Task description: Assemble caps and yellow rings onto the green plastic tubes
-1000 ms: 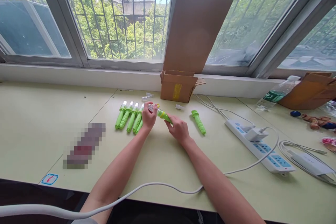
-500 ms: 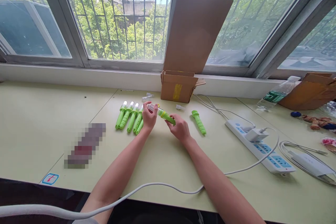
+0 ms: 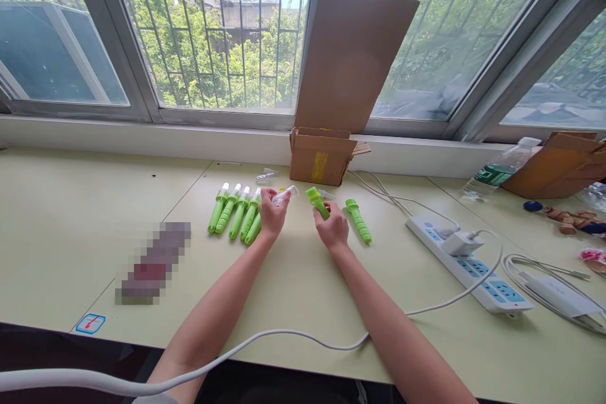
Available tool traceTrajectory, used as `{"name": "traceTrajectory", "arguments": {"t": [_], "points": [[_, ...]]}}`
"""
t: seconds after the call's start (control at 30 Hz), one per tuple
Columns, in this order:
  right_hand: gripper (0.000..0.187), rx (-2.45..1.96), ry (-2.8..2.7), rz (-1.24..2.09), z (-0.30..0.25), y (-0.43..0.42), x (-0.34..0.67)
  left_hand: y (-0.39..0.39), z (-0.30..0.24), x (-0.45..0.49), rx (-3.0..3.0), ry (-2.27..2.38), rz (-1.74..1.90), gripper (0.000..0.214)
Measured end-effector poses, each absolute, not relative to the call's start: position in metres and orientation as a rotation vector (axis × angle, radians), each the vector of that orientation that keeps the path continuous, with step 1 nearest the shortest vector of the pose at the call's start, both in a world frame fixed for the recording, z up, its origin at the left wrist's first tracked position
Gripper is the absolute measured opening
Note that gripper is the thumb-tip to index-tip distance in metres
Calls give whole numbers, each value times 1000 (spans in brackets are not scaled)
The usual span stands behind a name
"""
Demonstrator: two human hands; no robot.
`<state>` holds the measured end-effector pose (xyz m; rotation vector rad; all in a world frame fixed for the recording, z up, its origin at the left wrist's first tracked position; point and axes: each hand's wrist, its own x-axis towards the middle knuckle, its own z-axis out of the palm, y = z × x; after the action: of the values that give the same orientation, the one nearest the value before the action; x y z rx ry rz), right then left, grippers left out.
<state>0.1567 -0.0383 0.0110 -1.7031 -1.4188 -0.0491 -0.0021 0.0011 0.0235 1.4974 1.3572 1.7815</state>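
Observation:
My left hand (image 3: 273,216) is closed on a clear plastic cap (image 3: 285,194), held just above the table. My right hand (image 3: 332,229) grips a green ribbed handle (image 3: 317,201), tilted up and apart from the cap. Left of my left hand lies a row of several green handles with clear caps (image 3: 234,213). Another bare green handle (image 3: 358,220) rests on the table right of my right hand. A small clear cap (image 3: 266,175) lies behind the row.
A small open cardboard box (image 3: 319,156) stands by the window sill, a big cardboard sheet (image 3: 354,50) leaning behind it. A white power strip (image 3: 468,262) with cables lies right. A plastic bottle (image 3: 500,168) and another box (image 3: 561,164) sit far right. A white cable (image 3: 265,339) crosses the near edge.
The clear cap and the green handle were joined as one piece between both hands; now they are pulled apart, cap in the left hand, handle in the right.

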Motion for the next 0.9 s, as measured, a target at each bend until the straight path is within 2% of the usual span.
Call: {"name": "traceTrajectory", "arguments": {"t": [0.37, 0.77, 0.9], "points": [[43, -1694, -1282, 67, 8, -28, 162, 3, 4, 3, 2143, 1577, 1423, 25], [31, -1980, -1520, -69, 26, 17, 195, 0, 2, 8, 2349, 1688, 1093, 20], [44, -2024, -1613, -8, 26, 29, 200, 0, 2, 9, 2404, 1727, 1034, 16]]}}
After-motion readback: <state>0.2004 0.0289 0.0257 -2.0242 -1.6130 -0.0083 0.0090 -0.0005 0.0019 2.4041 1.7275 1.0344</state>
